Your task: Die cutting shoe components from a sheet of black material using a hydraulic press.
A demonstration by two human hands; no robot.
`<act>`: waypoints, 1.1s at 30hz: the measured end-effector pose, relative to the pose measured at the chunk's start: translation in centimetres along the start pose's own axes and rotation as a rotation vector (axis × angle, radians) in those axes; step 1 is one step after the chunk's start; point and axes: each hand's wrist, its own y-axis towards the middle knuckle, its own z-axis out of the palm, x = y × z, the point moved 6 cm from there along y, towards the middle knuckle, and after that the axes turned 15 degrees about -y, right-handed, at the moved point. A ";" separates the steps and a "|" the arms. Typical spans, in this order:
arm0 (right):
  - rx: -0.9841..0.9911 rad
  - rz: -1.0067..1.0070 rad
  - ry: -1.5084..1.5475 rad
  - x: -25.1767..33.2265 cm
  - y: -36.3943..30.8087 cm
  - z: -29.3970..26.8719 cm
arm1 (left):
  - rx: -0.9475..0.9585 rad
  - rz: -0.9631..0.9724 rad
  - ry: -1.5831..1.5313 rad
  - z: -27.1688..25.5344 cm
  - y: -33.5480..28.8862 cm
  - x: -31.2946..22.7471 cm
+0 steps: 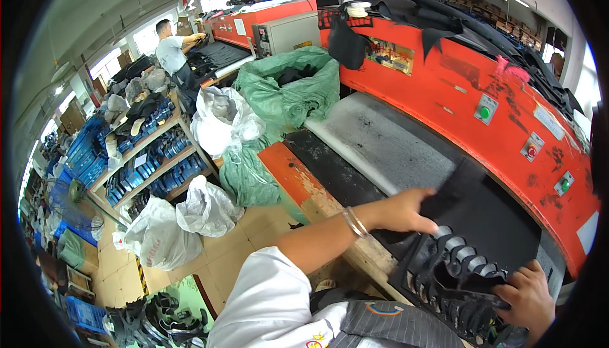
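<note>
My left hand (401, 212), with a metal bangle at the wrist, reaches over the red machine's bed. Its thumb and fingers are closed on a thin black sheet (453, 189), smeared by motion. At the lower right, my right hand (528, 294) has its fingers curled round the end of a dark curved piece (472, 284). Beneath and beside that piece lies a row of dark, shiny, curved strips (463, 250), several in number. A flat black board (501, 221) lies on the bed behind them. Part of the right hand's grip is hidden.
A red machine (469, 88) with push buttons spans the right. Its bed has a wooden front edge (317, 202). Green sacks (285, 88) and white sacks (162, 234) stand left. Shelves (149, 164) hold blue-edged pieces. A person (171, 56) works at another machine farther back.
</note>
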 end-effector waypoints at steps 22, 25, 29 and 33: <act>0.765 -0.662 1.040 7.3 37.0 13.4 | -0.060 -0.584 -0.826 -15.2 -9.8 9.8; 0.705 -0.603 1.028 7.5 35.8 14.0 | -0.063 -0.577 -0.768 -14.5 -9.1 8.9; 0.800 -0.663 0.856 7.4 34.9 13.8 | -0.023 -0.601 -0.673 -13.3 -8.3 7.6; 0.667 -0.657 0.750 7.2 32.9 12.6 | 0.055 -0.638 -0.478 -12.9 -7.5 7.1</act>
